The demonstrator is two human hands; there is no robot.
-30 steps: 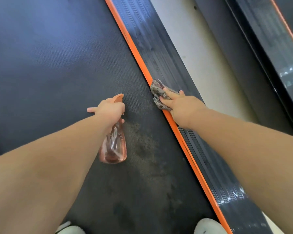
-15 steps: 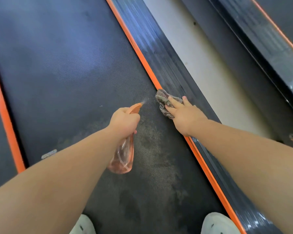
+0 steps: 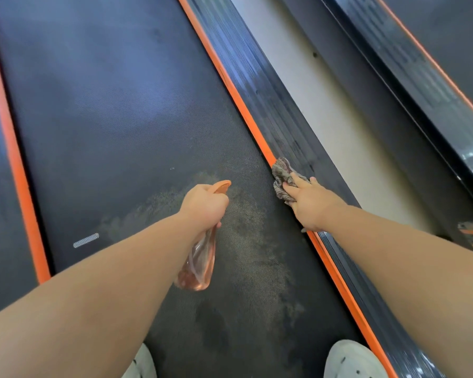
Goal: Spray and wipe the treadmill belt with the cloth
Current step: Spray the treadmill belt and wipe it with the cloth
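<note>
The black treadmill belt (image 3: 115,110) fills the left and middle of the head view, with a wet, speckled patch (image 3: 251,241) in front of me. My left hand (image 3: 204,205) grips a clear orange spray bottle (image 3: 198,266), its nozzle pointing forward over the belt. My right hand (image 3: 309,203) presses a grey patterned cloth (image 3: 281,173) onto the belt's right edge, across the orange stripe (image 3: 230,85) and the ribbed side rail (image 3: 260,85).
An orange stripe (image 3: 14,165) borders the belt on the left too. Beige floor (image 3: 325,85) runs to the right of the rail, then a second treadmill (image 3: 421,77). My two white shoes (image 3: 350,361) stand on the belt at the bottom.
My view has tilted up and back, showing more belt and the left stripe. The wet patch has spread leftward. The cloth hand stays at the right edge.
</note>
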